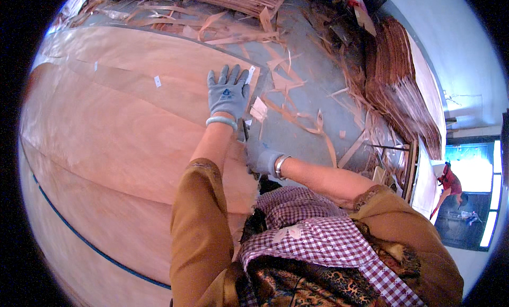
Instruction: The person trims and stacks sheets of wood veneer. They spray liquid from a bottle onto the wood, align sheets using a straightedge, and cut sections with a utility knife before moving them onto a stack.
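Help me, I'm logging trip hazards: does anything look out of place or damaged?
Yes. Thin, curled, pale wooden strips lie scattered across the blue-gray floor, like loose scraps. The broad, pale-pink wooden sheet also has a ragged-looking edge near the gray-gloved right hand, not straight.

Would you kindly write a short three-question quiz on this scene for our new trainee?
1. True or false: the left hand is clenched into a fist.
2. Multiple choice: what pattern does the cloth across the person's front have?
A) Dots
B) Checks
C) Plain, no pattern
3. Fill in: the left hand and the right hand both wear grey-blue ____.

Key:
1. False; it is spread, palm down, on the wood sheet.
2. B
3. Gloves
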### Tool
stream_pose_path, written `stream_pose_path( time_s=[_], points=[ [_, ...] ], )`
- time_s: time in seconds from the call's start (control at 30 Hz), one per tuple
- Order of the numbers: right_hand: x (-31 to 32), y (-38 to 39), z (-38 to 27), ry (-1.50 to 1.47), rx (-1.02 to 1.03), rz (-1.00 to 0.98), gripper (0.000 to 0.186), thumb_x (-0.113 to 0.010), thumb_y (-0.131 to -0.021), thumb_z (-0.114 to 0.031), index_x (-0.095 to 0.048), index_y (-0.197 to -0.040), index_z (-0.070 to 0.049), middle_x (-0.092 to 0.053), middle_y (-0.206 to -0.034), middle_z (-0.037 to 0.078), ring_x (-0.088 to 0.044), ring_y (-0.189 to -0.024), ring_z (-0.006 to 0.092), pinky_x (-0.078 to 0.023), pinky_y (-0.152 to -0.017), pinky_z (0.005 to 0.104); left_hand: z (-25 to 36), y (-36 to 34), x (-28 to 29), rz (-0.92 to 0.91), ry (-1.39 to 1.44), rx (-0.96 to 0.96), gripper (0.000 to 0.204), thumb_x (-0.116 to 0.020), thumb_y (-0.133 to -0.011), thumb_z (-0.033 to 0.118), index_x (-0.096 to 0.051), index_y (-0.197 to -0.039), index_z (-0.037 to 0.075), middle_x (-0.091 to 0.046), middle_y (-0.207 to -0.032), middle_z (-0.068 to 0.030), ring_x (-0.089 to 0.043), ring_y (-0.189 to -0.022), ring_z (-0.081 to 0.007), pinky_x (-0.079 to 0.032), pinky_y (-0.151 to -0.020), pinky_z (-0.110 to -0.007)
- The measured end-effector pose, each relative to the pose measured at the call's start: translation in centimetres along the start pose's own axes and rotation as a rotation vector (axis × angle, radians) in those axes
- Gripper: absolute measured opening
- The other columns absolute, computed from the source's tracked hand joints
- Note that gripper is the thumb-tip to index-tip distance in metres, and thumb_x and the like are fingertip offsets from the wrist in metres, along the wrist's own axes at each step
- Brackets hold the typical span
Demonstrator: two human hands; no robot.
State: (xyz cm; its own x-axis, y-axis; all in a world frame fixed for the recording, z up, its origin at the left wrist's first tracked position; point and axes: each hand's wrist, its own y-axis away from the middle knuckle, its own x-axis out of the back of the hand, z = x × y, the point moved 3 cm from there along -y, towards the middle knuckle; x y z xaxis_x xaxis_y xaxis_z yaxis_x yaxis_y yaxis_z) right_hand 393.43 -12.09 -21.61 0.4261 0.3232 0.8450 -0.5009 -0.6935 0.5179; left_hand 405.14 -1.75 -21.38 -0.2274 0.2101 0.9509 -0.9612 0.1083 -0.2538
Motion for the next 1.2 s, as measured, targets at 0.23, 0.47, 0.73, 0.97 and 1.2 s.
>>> stream_pose_path(
  time_s=[0.23, 0.47, 0.73, 0.97, 1.2],
  points=[
    [1.1, 4.6, 3.6, -1.126, -0.274, 0.045, 0.029, -0.05, -0.084, -0.018, -0.043, -0.109, -0.005, -0.055, -0.071, 0.006, -0.052, -0.056, 0.0133, -0.045, -0.049, 0.0304, -3.8, 2.7, 3.0, 0.226, 0.43, -0.045, 0.044, -0.048, -0.086, 0.022, -0.046, -0.127, 0.007, -0.046, -0.131, -0.016, -0.04, -0.123, -0.0326, -0.027, -0.105, -0.043],
    [0.7, 5.4, 7.3, -0.898, 0.068, 0.288, 0.05, -0.058, -0.082, -0.02, -0.043, -0.126, -0.003, -0.057, -0.106, 0.007, -0.053, -0.096, 0.0155, -0.044, -0.083, 0.03, -8.2, 25.2, 16.8, 0.234, 0.174, 0.35, 0.039, -0.057, -0.081, 0.018, -0.053, -0.116, 0.001, -0.051, -0.121, -0.0188, -0.045, -0.115, -0.0348, -0.034, -0.098, -0.044],
    [3.5, 5.7, 1.6, -1.145, 0.041, 0.058, 0.066, -0.067, -0.078, -0.033, -0.04, -0.127, 0.003, -0.05, -0.124, 0.017, -0.049, -0.112, 0.0226, -0.038, -0.096, 0.0333, -3.2, 51.5, 19.2, -0.015, 0.117, 1.327, 0.044, -0.059, -0.082, 0.029, -0.053, -0.11, -0.004, -0.052, -0.112, -0.023, -0.049, -0.105, -0.038, -0.04, -0.09, -0.043],
    [-0.1, 3.7, 1.6, -1.101, 0.198, 0.149, 0.077, -0.072, -0.075, -0.035, -0.034, -0.131, 0.003, -0.047, -0.126, 0.017, -0.047, -0.113, 0.0215, -0.038, -0.096, 0.0333, 2.1, 47.8, 15.4, 0.023, 0.151, 1.451, 0.072, -0.064, -0.079, 0.036, -0.036, -0.13, -0.006, -0.038, -0.129, -0.0307, -0.039, -0.12, -0.0413, -0.034, -0.098, -0.044],
    [-1.0, 4.0, 0.3, -1.277, 0.269, 0.18, 0.067, -0.067, -0.078, -0.022, -0.032, -0.129, 0.004, -0.047, -0.124, 0.016, -0.045, -0.115, 0.0214, -0.035, -0.098, 0.0322, 2.1, 47.2, 17.3, 0.283, 0.434, 1.443, 0.058, -0.06, -0.078, 0.009, -0.039, -0.129, -0.007, -0.051, -0.122, -0.0238, -0.052, -0.11, -0.0312, -0.041, -0.093, -0.036]
  ],
)
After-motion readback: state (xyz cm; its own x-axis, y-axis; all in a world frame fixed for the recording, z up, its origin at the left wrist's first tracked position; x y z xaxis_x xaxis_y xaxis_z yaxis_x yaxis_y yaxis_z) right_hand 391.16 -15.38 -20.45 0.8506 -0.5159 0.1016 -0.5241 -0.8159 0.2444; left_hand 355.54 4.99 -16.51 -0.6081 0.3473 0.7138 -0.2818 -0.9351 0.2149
